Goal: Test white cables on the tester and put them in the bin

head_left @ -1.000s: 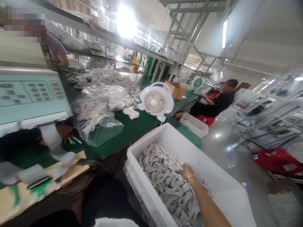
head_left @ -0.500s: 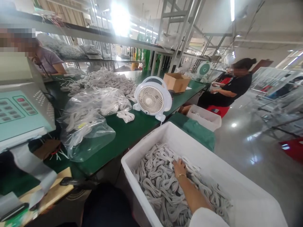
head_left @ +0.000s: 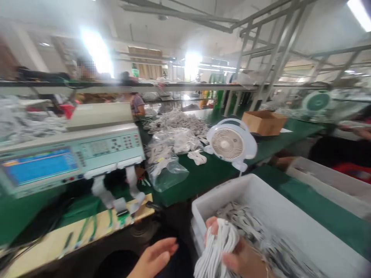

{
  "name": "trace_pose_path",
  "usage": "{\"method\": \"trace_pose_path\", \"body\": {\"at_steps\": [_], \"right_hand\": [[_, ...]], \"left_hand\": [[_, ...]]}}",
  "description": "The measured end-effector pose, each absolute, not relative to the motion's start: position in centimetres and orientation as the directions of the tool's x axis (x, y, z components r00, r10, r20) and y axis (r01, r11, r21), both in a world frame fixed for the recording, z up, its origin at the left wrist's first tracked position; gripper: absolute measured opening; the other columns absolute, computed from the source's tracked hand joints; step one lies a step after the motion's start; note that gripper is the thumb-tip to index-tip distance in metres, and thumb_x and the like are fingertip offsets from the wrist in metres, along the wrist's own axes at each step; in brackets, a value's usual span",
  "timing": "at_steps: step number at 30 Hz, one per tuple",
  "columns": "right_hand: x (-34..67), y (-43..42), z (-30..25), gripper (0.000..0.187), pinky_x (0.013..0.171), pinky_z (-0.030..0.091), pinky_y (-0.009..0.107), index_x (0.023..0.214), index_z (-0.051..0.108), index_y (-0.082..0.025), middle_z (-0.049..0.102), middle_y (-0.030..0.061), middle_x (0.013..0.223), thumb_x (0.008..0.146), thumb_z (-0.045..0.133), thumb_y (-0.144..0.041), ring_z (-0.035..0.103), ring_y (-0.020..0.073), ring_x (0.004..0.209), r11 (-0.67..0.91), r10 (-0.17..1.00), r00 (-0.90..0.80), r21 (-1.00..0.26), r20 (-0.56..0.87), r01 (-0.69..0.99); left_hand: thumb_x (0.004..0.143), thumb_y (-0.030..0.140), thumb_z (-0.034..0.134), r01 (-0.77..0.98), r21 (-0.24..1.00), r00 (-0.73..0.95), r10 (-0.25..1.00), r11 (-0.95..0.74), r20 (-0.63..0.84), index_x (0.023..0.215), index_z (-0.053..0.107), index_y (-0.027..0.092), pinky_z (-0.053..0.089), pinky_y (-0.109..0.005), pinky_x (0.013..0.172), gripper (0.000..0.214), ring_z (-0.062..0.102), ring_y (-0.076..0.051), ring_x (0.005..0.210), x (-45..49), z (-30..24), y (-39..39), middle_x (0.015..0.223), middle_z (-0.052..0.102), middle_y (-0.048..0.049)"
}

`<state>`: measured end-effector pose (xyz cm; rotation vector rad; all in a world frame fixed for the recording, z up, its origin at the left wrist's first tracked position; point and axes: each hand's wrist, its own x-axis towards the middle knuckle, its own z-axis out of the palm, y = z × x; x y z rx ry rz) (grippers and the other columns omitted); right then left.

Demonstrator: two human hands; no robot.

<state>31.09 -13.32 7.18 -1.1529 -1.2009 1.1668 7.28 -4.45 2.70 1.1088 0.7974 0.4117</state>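
My right hand (head_left: pixel 246 256) is closed around a looped bundle of white cable (head_left: pixel 216 247), just inside the near end of a large white bin (head_left: pixel 278 197). Many more bundles of grey-white cable (head_left: pixel 261 231) fill the bin below, somewhat blurred. To the left of the bundle, my left hand (head_left: pixel 156 256) holds nothing; its fingers are stretched out and the thumb lies apart from them. A gap separates it from the cable.
A test instrument (head_left: pixel 107 146) with a blue screen stands at left, ribbon cables hanging to a wooden board (head_left: pixel 43 247). On the green table (head_left: pixel 174 193) are a bag of cables (head_left: pixel 165 154), a white fan (head_left: pixel 228 143) and a cardboard box (head_left: pixel 263 121). Co-workers sit beyond.
My right hand has lifted from the pile in the bin and come nearer with a cable bundle. My left hand has come into view. The camera has turned left.
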Motion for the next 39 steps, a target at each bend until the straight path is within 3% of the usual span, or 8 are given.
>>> {"method": "trace_pose_path", "body": {"at_steps": [4,9,12,16,19,24,32,39], "right_hand": [[22.7,-9.3,8.5,0.035,0.064,0.042,0.029,0.088,0.054,-0.018,0.050,0.0064,0.100,0.057,0.064,-0.030,0.051,0.0167,0.072,0.098,0.953,-0.274,-0.988,0.127,-0.115],[18.5,-5.2,8.4,0.048,0.072,0.041,0.031,0.108,0.043,-0.027,0.050,0.0022,0.095,0.064,0.059,-0.018,0.050,0.0165,0.082,0.006,0.995,-0.090,-0.950,0.036,-0.313],[16.3,-3.4,7.6,0.016,0.062,0.044,0.030,0.083,0.053,-0.022,0.051,-0.0015,0.068,0.075,0.046,-0.035,0.051,0.0126,0.061,-0.197,0.971,-0.203,-0.894,-0.123,-0.402],[12.7,-2.5,5.8,0.022,0.044,0.038,0.024,0.074,0.054,-0.019,0.043,-0.0059,0.047,0.076,0.044,-0.039,0.043,0.0096,0.041,-0.234,0.937,-0.269,-0.972,-0.223,-0.008],[11.0,-2.3,5.0,0.034,0.061,0.044,0.027,0.105,0.051,-0.025,0.055,-0.0004,0.076,0.071,0.053,-0.028,0.054,0.0150,0.066,0.069,0.979,-0.205,-0.915,-0.016,0.398],[10.4,-2.7,3.5,0.024,0.078,0.041,0.032,0.099,0.053,-0.025,0.054,0.0049,0.096,0.076,0.046,-0.023,0.051,0.0205,0.090,0.341,0.940,-0.210,-0.702,0.269,0.626],[11.6,-0.7,1.1,0.020,0.056,0.043,0.025,0.084,0.055,-0.017,0.063,0.0023,0.066,0.074,0.051,-0.034,0.057,0.0168,0.061,-0.035,0.998,-0.033,-0.969,-0.044,0.244],[13.1,2.0,0.6,0.028,0.047,0.037,0.023,0.082,0.062,-0.012,0.061,0.0006,0.055,0.066,0.061,-0.035,0.051,0.0123,0.048,-0.216,0.973,-0.079,-0.976,-0.215,-0.004]], "left_hand": [[0.062,0.039,0.064,-0.194,0.865,0.807,0.577,0.462,-0.127,0.099,0.055,0.014,0.040,-0.032,0.079,0.046,0.056,-0.020,0.082,5.5,6.1,-4.7,0.088,0.062,-0.0077],[0.069,0.035,0.058,-0.368,0.772,0.499,0.810,0.519,-0.308,0.088,0.057,0.010,0.040,-0.024,0.060,0.032,0.056,-0.013,0.062,1.4,4.9,-4.6,0.076,0.062,-0.0090],[0.070,0.035,0.057,-0.487,0.707,0.374,0.854,0.513,-0.362,0.090,0.053,0.012,0.041,-0.024,0.061,0.031,0.057,-0.014,0.065,-1.3,3.4,-4.3,0.082,0.062,-0.0110],[0.069,0.035,0.058,-0.555,0.699,0.324,0.891,0.451,-0.317,0.104,0.046,0.014,0.040,-0.026,0.063,0.043,0.058,-0.015,0.067,-3.1,2.6,-4.1,0.082,0.062,-0.0101],[0.065,0.035,0.063,-0.573,0.710,0.318,0.909,0.410,-0.269,0.117,0.035,0.019,0.041,-0.026,0.062,0.061,0.056,-0.013,0.063,-3.3,2.3,-3.9,0.088,0.060,-0.0083],[0.062,0.033,0.065,-0.626,0.694,0.286,0.933,0.355,-0.219,0.114,0.039,0.023,0.040,-0.027,0.069,0.059,0.055,-0.015,0.072,-2.5,1.3,-3.1,0.092,0.058,-0.0063],[0.057,0.030,0.068,-0.420,0.876,0.086,0.971,0.240,-0.224,0.068,0.049,0.015,0.034,-0.019,0.054,0.026,0.045,-0.008,0.055,-1.3,-1.9,-0.4,0.060,0.051,0.0031],[0.054,0.043,0.067,-0.228,0.904,0.225,0.923,0.361,-0.312,0.068,0.054,0.013,0.033,-0.019,0.046,0.035,0.046,-0.009,0.050,-1.9,-1.0,1.4,0.056,0.055,0.0004]]}}
